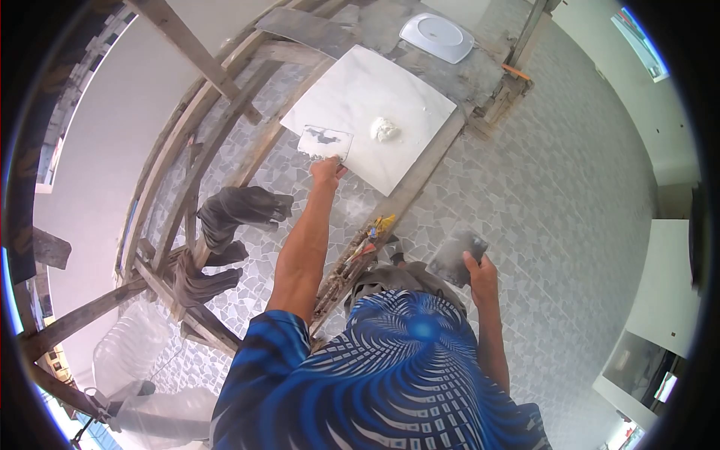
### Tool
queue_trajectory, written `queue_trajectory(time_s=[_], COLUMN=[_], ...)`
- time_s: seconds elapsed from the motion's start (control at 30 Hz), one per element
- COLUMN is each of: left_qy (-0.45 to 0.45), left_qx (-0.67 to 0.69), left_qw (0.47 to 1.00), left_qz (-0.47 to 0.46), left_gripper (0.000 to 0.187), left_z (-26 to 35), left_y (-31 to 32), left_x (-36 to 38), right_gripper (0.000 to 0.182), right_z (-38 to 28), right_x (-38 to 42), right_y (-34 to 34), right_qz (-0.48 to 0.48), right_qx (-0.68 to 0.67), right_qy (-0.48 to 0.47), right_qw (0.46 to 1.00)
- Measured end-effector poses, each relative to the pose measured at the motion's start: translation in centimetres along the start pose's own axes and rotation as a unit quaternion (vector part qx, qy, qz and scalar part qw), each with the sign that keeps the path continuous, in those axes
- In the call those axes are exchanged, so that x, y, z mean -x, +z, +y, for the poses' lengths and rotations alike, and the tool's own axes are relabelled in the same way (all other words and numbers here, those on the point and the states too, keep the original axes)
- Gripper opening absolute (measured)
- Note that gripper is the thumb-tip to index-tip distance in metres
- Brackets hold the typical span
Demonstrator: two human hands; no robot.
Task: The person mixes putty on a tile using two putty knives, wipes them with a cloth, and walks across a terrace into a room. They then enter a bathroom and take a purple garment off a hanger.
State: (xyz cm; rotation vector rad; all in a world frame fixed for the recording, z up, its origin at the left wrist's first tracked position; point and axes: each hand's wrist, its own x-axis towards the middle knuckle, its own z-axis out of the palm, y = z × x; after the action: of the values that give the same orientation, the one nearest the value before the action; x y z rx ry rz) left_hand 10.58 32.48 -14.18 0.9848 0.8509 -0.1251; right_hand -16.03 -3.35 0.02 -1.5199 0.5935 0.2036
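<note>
My left hand [328, 171] is closed on a flat trowel [325, 142], its blade smeared with white paste. The blade lies over the lower left edge of a square white tile [352, 90]. A small heap of white paste [385, 130] sits on the tile, to the right of the trowel. Low at my right side, my right hand [481, 276] grips a grey, flat rectangular trowel [456, 256] by its edge; its handle is hidden.
The tile rests on a wooden scaffold with long planks [427, 169]. A white plastic lid-like tray [437, 37] lies on the boards behind it. Grey cloths [238, 217] hang over a beam at left. Yellow and red items [379, 229] lie on the plank near me. Patterned floor [555, 225] stretches below.
</note>
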Motion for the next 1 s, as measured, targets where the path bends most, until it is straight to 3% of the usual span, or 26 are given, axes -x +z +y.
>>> queue_trajectory(time_s=[0.47,0.57,0.73,0.87,1.0], left_qy=[-0.028,-0.037,-0.034,-0.024,-0.006], left_qx=[0.005,-0.005,-0.110,-0.123,-0.052], left_qw=[1.000,0.998,0.990,0.989,0.997], left_qz=[-0.008,-0.050,-0.086,-0.084,-0.050], left_gripper=[0.035,0.035,0.040,0.052,0.061], left_z=[1.6,1.1,1.8,1.3,-0.2], left_y=[0.5,-0.7,-1.4,-3.7,-9.7], left_x=[1.3,-0.4,0.5,0.9,2.0], right_gripper=[0.036,0.037,0.040,0.040,0.039], right_z=[-0.9,-0.8,0.2,1.0,-0.3], right_x=[0.2,0.3,0.2,-0.2,-0.1], right_y=[0.4,0.7,1.1,1.2,2.4], right_qz=[-0.009,-0.005,0.003,-0.012,-0.030], right_qx=[-0.004,0.003,0.071,-0.003,-0.095], right_qy=[-0.001,-0.006,-0.049,-0.008,0.010], right_qw=[1.000,1.000,0.996,1.000,0.995])
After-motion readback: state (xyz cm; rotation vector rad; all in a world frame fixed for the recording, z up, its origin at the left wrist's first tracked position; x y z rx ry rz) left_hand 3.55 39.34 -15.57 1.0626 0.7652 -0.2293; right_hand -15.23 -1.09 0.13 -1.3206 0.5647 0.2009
